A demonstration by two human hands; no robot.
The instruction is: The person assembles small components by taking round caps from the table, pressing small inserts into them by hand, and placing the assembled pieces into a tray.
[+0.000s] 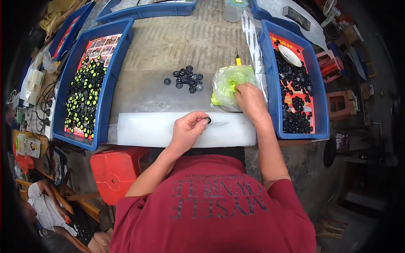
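Between the fingertips of my left hand (pixel 188 131) is a small round black part (pixel 207 120), pinched above a white board (pixel 145 128) at the table's near edge. My right hand (pixel 252 101) reaches to a clear plastic bag (pixel 222 82) of small bright-green pieces (pixel 230 89). Its thumb and fingers are closed together at the bag's opening; what they grip is hidden. A loose pile of black round parts (pixel 187 79) lies mid-table, beyond my left hand. Behind the bag rests a yellow-handled screwdriver (pixel 238 60), its thin tip pointing away.
A blue tray (pixel 110 80) at left holds many black parts with green centres. Another blue tray (pixel 319 97) at right contains black parts and a white oval dish (pixel 290 55). A lidded plastic tub (pixel 234 10) stands far back. A red stool (pixel 114 173) and a seated person are lower left.
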